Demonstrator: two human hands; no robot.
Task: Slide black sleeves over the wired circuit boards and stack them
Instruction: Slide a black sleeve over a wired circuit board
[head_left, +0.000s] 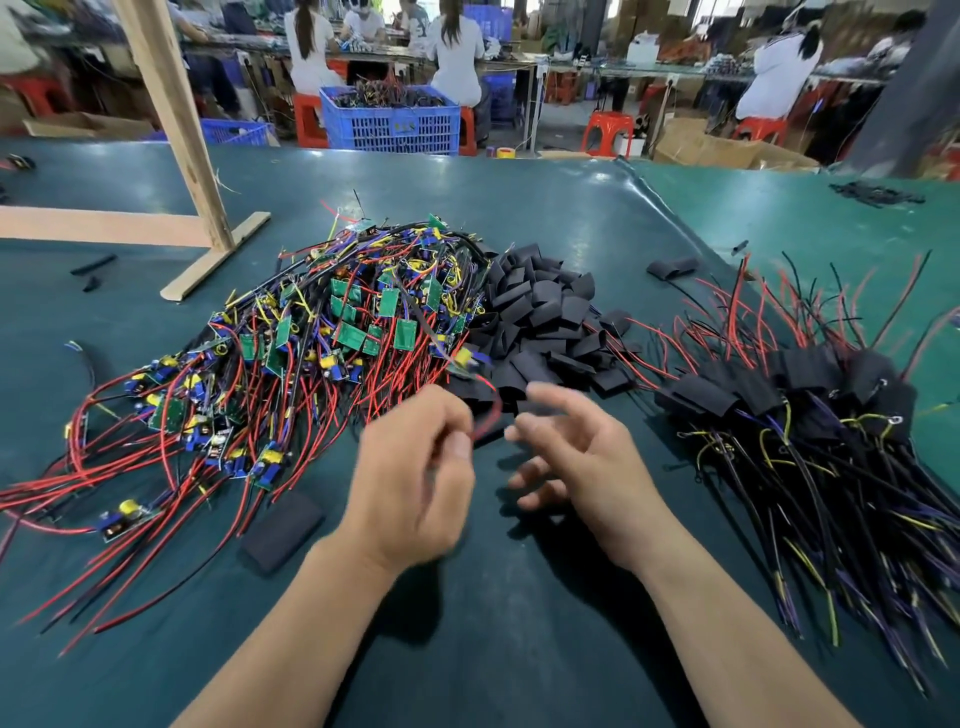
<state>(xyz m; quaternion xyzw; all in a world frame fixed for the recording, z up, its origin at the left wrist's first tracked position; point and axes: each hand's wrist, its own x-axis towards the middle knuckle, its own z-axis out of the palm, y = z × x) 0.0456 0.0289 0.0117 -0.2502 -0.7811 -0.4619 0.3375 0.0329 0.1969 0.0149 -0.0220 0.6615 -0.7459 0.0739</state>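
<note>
Wires (485, 415) of one board (464, 360) are what we pinch in our left hand (415, 483): thumb and forefinger curl round a red lead that runs up to a small board hanging just above the near edge of the sleeves (545, 317). The board itself is blurred, and we cannot tell whether a sleeve is already partly on it. Our right hand (587, 457) holds nothing, fingers loosely spread, just beside the left and near the sleeves. To the left lies the heap of bare boards (322, 332), green and blue parts tangled in red and black leads. To the right lies the stack of finished ones (789, 384), black-covered, wires fanned toward us. A lone sleeve (283, 530) lies on the green mat (519, 649) by our left wrist. The risk we judge greatest is snagging: the held lead seems to cross others in the heap, so a pull could drag neighbours along. A sleeve could also catch on a tall part and bunch.
</note>
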